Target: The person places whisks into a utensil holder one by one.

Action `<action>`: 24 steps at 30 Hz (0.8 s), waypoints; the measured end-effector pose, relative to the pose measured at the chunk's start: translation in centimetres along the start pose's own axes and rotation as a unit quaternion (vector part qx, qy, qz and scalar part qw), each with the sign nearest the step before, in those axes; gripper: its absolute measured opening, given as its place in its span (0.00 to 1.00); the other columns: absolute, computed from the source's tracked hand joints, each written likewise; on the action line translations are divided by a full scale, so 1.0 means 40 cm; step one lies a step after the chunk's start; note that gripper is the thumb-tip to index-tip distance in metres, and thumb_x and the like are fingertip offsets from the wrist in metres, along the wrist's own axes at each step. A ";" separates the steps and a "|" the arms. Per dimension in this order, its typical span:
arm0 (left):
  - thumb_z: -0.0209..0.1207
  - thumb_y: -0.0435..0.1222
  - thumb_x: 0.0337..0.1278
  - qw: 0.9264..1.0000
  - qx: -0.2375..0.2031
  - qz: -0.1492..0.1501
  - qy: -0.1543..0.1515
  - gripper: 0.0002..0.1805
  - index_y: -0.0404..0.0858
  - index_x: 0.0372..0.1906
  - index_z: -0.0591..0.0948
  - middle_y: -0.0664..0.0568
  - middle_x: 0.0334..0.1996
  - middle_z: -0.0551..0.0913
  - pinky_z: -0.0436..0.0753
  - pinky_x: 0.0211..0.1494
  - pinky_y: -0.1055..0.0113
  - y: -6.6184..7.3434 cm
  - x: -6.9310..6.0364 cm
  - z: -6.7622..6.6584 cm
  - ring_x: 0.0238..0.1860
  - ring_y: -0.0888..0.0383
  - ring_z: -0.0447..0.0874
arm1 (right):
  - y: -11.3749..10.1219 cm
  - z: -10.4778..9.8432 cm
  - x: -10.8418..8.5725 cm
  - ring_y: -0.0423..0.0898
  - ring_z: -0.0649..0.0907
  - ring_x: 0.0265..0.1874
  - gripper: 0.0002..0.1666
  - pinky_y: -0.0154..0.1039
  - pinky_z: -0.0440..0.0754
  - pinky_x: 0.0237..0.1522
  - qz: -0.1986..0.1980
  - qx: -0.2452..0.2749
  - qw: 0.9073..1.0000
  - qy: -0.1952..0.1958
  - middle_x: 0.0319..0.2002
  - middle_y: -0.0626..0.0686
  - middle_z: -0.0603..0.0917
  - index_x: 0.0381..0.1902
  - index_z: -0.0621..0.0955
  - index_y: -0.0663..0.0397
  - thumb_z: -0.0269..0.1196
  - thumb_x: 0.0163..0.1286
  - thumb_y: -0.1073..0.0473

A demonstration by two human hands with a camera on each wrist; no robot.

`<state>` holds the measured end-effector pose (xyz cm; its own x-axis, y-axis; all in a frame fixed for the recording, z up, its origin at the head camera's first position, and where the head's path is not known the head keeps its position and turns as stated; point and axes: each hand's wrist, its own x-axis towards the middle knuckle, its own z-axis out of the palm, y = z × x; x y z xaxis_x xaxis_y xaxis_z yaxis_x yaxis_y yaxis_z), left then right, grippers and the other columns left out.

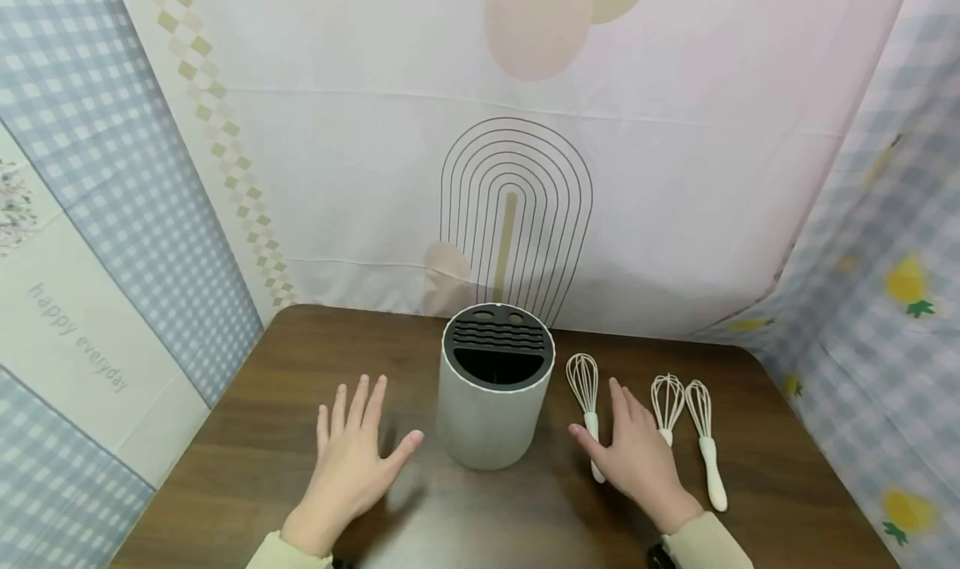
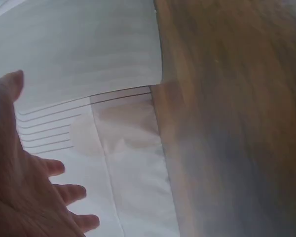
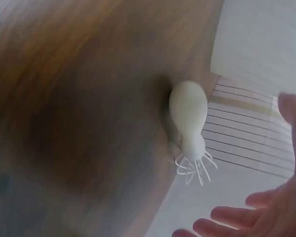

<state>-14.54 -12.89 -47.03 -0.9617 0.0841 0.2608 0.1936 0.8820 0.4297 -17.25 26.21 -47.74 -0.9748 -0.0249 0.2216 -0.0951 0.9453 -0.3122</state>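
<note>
3 whisks (image 1: 665, 436) flank fingers of R hand (image 1: 637, 456) — L hand (image 1: 351, 465) nr holder (image 1: 489, 427) — both spread wide.

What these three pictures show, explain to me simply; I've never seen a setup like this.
There is no machine here: a person works with two bare hands. The large picture comes from a camera on the head, looking forward and down. The other two come from cameras worn on the wrists, one per hand, so they look tilted and close up.

On the wooden table stands a pale round holder with a black slotted top. To its right lie three whisks: a left whisk, a middle whisk partly hidden by the hand, and a right whisk. A printed cloth hangs behind.

The left hand and right hand are spread either side of the holder. Neither holds anything.
</note>
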 end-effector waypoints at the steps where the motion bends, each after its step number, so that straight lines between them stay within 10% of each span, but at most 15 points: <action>1: 0.47 0.70 0.56 1.000 -0.010 0.000 0.002 0.52 0.50 0.78 0.44 0.43 0.76 0.46 0.33 0.69 0.40 0.002 0.005 0.000 0.74 0.39 0.34 | 0.000 0.000 0.003 0.69 0.65 0.63 0.62 0.67 0.67 0.53 0.016 0.018 1.000 -0.007 0.68 0.70 0.62 0.76 0.51 0.58 0.52 0.59 0.21; 6: 0.53 0.67 0.56 0.996 -0.085 0.010 0.010 0.50 0.54 0.77 0.47 0.50 0.76 0.49 0.43 0.70 0.42 0.020 0.029 -0.004 0.75 0.43 0.40 | 0.003 -0.003 0.019 0.64 0.72 0.61 0.61 0.61 0.71 0.53 0.104 0.145 0.983 -0.049 0.64 0.68 0.69 0.74 0.54 0.59 0.51 0.59 0.21; 15: 0.60 0.53 0.60 0.953 -0.294 0.046 0.051 0.38 0.62 0.73 0.57 0.59 0.71 0.61 0.64 0.65 0.47 0.076 0.091 -0.022 0.69 0.52 0.61 | 0.024 0.016 0.048 0.60 0.76 0.56 0.51 0.48 0.80 0.47 0.218 0.383 0.893 -0.095 0.61 0.70 0.70 0.70 0.57 0.64 0.60 0.65 0.35; 24: 0.63 0.47 0.60 0.926 -0.352 0.116 0.065 0.35 0.55 0.71 0.64 0.57 0.68 0.65 0.70 0.62 0.54 0.124 0.163 -0.020 0.66 0.54 0.66 | 0.036 0.035 0.060 0.52 0.82 0.45 0.39 0.47 0.81 0.43 0.228 0.371 0.894 -0.104 0.52 0.64 0.77 0.64 0.68 0.63 0.64 0.65 0.45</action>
<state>-19.68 -8.33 -42.50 -0.8560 0.1372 0.4984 0.5145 0.3215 0.7950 -20.02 27.07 -48.94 -0.9554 0.1758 -0.2373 0.2894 0.3978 -0.8706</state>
